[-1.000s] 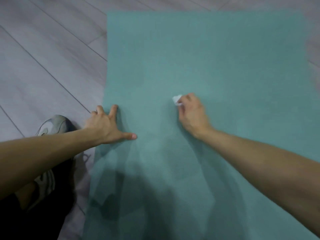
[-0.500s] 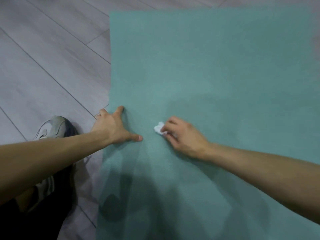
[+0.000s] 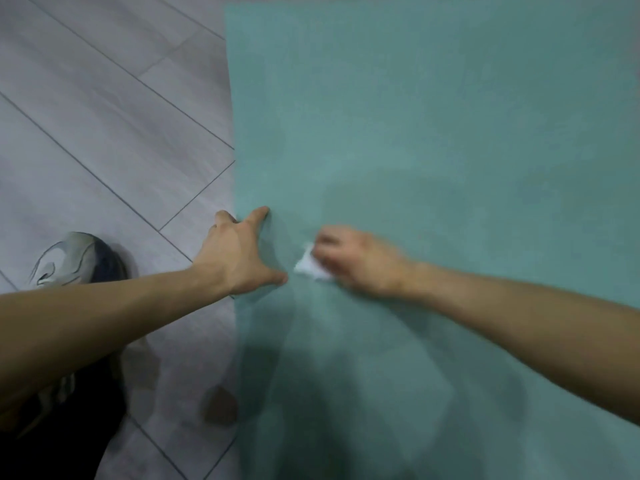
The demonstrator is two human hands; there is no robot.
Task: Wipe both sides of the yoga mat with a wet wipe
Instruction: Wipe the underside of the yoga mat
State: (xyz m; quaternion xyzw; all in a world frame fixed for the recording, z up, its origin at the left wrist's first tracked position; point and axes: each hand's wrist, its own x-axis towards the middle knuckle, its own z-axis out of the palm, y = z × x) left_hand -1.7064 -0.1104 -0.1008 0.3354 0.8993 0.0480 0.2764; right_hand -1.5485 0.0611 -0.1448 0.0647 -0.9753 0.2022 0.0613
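Blurring right hand (image 3: 360, 263) hides most of wet wipe (image 3: 309, 266) on yoga mat (image 3: 433, 133).

Left arm extends from the lower left, its left hand (image 3: 235, 252) flat, fingers spread, thumb pointing right. Right arm reaches in from the right edge; the right hand (image 3: 360, 263), motion-blurred, appears to have its fingers curled, pinching a wet wipe (image 3: 309, 265).

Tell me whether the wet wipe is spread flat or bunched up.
Bunched up. The wet wipe shows as a small crumpled white wad sticking out from under the right hand on the yoga mat; blur hides finer detail.
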